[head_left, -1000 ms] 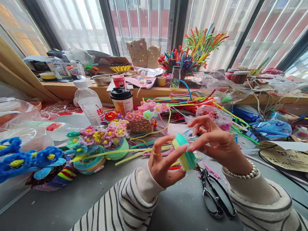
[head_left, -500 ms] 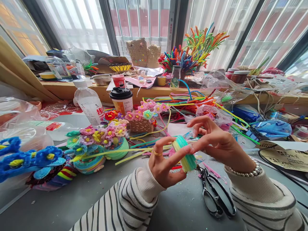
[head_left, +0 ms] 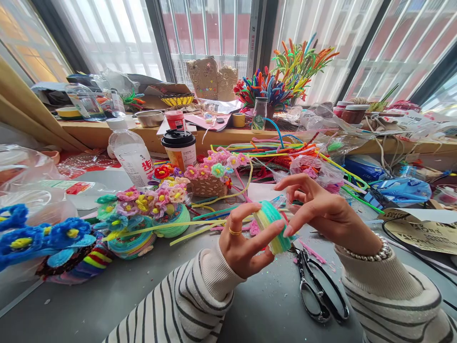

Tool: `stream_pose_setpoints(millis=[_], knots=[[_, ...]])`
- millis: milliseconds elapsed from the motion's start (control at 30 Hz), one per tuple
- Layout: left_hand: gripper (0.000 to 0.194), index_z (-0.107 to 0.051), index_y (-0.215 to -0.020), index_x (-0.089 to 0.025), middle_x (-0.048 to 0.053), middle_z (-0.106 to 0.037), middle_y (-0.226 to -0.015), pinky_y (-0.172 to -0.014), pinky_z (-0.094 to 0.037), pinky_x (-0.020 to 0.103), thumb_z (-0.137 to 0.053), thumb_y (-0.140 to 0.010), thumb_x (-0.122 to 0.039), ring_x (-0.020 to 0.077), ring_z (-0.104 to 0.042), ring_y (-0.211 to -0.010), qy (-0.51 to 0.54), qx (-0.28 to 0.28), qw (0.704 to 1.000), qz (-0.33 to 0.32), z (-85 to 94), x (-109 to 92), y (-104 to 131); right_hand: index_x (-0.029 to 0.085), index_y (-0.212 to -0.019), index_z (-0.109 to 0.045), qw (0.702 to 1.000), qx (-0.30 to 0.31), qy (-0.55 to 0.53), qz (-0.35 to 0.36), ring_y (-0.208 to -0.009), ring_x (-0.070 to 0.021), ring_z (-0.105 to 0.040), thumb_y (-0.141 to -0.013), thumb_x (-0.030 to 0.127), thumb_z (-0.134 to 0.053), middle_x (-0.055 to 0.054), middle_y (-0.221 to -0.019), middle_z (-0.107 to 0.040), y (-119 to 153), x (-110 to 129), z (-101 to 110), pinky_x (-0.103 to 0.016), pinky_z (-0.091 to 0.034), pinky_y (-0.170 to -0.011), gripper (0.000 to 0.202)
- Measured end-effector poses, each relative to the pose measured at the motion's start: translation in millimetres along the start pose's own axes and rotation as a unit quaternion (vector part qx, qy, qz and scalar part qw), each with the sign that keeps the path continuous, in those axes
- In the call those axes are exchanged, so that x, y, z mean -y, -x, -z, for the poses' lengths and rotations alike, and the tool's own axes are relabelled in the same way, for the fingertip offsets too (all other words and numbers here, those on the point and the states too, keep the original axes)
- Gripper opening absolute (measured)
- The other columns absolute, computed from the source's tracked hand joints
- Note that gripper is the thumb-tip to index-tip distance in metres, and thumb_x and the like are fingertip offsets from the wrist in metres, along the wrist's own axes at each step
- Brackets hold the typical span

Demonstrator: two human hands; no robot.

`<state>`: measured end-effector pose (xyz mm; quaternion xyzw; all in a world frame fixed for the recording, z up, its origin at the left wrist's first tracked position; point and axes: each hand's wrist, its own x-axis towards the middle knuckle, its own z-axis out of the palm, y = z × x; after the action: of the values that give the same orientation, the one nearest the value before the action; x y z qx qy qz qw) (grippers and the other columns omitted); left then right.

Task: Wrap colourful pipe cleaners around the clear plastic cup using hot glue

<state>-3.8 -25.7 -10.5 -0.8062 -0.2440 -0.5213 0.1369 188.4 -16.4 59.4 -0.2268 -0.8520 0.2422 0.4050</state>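
Observation:
My left hand [head_left: 246, 238], wearing a ring, is closed around a thick round coil of fuzzy pipe cleaners [head_left: 276, 228] in turquoise, green and pale yellow. Its fingers grip the coil from the near side and the top. From the right comes my right hand [head_left: 317, 207], fingers bent and apart, one fingertip at the coil's right edge. I see nothing clearly held in it; the far side of the coil is hidden. Just below lie black-handled scissors [head_left: 320, 295], blades pointing away under the coil. Pink fuzzy scraps [head_left: 314, 251] are beside the blades.
Pipe-cleaner flower pots [head_left: 171, 221] stand left, with blue flowers [head_left: 46, 236] nearer. Behind are a water bottle [head_left: 130, 155], a lidded paper cup [head_left: 179, 148] and loose pipe cleaners [head_left: 250, 150]. Right are blue packets [head_left: 403, 190] and a dark cable [head_left: 410, 245].
My right hand's fingers have shifted slightly, and the fingertip has slid a little down along the coil's edge. The coil has turned slightly in my left hand.

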Motion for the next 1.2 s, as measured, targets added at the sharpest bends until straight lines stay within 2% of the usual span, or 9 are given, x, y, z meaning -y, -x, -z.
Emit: stream_pose_setpoints(millis=[300, 567, 733, 833, 900, 933, 1000, 1067, 1200], knots=[[0.039, -0.055, -0.105, -0.025, 0.009, -0.037, -0.113, -0.084, -0.051, 0.042, -0.064, -0.067, -0.019, 0.0240, -0.050, -0.102, 0.003, -0.020, 0.998, -0.051, -5.8, 2, 1, 0.029, -0.091, -0.065, 0.997, -0.069, 0.016, -0.033, -0.091, -0.0134, -0.052, -0.086, 0.017, -0.043, -0.001, -0.127, -0.044, 0, 6, -1, -0.034, -0.044, -0.086, 0.025], [0.038, -0.055, -0.099, -0.033, 0.003, -0.044, -0.104, -0.074, -0.055, 0.032, -0.068, -0.064, -0.024, 0.0189, -0.054, -0.097, -0.002, -0.079, 0.995, -0.064, -9.0, -11, -1, 0.030, -0.099, -0.060, 0.959, -0.260, -0.036, -0.109, -0.122, -0.0195, -0.040, -0.081, 0.019, -0.052, 0.003, -0.141, -0.031, -1, -3, -2, -0.033, -0.046, -0.089, 0.023], [0.045, -0.054, -0.101, -0.035, 0.003, -0.042, -0.109, -0.075, -0.054, 0.035, -0.069, -0.060, -0.024, 0.0223, -0.051, -0.103, 0.022, -0.118, 0.985, -0.122, -7.6, -12, 3, 0.027, -0.091, -0.057, 0.885, -0.398, -0.104, -0.218, -0.089, -0.0127, -0.058, -0.064, 0.025, -0.070, 0.002, -0.096, -0.058, -2, -19, 5, -0.028, -0.048, -0.082, 0.029], [0.053, -0.049, -0.113, -0.027, 0.008, -0.040, -0.114, -0.080, -0.052, 0.038, -0.066, -0.063, -0.023, 0.0233, -0.050, -0.104, 0.095, -0.080, 0.992, 0.004, -7.2, -6, 3, 0.024, -0.078, -0.057, 0.863, -0.413, -0.139, -0.254, -0.068, -0.0082, -0.055, -0.060, 0.028, -0.073, 0.005, -0.074, -0.055, -2, -23, 7, -0.022, -0.049, -0.066, 0.025], [0.059, -0.040, -0.122, -0.025, 0.010, -0.046, -0.111, -0.079, -0.051, 0.039, -0.062, -0.068, -0.030, 0.0237, -0.052, -0.102, 0.224, -0.055, 0.957, 0.173, -6.8, 0, 0, 0.023, -0.076, -0.057, 0.869, -0.389, -0.150, -0.268, -0.064, -0.0076, -0.055, -0.059, 0.030, -0.073, 0.005, -0.072, -0.056, -2, -23, 5, -0.021, -0.049, -0.060, 0.024], [0.059, -0.034, -0.126, -0.027, 0.010, -0.050, -0.111, -0.076, -0.052, 0.038, -0.057, -0.072, -0.036, 0.0229, -0.056, -0.099, 0.315, -0.039, 0.917, 0.243, -6.3, 3, -1, 0.022, -0.075, -0.058, 0.873, -0.376, -0.151, -0.273, -0.063, -0.0079, -0.055, -0.059, 0.031, -0.074, 0.004, -0.072, -0.057, -3, -22, 4, -0.022, -0.049, -0.059, 0.025], [0.056, -0.030, -0.129, -0.027, 0.011, -0.054, -0.112, -0.072, -0.054, 0.038, -0.044, -0.078, -0.047, 0.0237, -0.059, -0.096, 0.468, -0.007, 0.819, 0.332, -4.5, 8, -5, 0.021, -0.076, -0.060, 0.881, -0.353, -0.153, -0.276, -0.064, -0.0089, -0.057, -0.057, 0.032, -0.075, 0.003, -0.072, -0.060, -3, -20, 0, -0.023, -0.050, -0.059, 0.026], [0.054, -0.033, -0.128, -0.026, 0.011, -0.056, -0.113, -0.070, -0.054, 0.038, -0.034, -0.080, -0.050, 0.0250, -0.060, -0.098, 0.534, 0.015, 0.753, 0.385, -1.7, 11, -7, 0.020, -0.075, -0.062, 0.886, -0.340, -0.154, -0.274, -0.065, -0.0097, -0.059, -0.056, 0.032, -0.076, 0.002, -0.071, -0.063, -4, -18, -3, -0.024, -0.051, -0.061, 0.026], [0.052, -0.042, -0.122, -0.026, 0.010, -0.064, -0.099, -0.060, -0.054, 0.036, -0.029, -0.079, -0.052, 0.0247, -0.062, -0.092, 0.565, 0.030, 0.721, 0.399, 3.7, 11, -10, 0.021, -0.073, -0.065, 0.891, -0.323, -0.151, -0.280, -0.062, -0.0097, -0.061, -0.055, 0.028, -0.077, 0.003, -0.069, -0.066, -5, -14, -8, -0.024, -0.053, -0.060, 0.023]])
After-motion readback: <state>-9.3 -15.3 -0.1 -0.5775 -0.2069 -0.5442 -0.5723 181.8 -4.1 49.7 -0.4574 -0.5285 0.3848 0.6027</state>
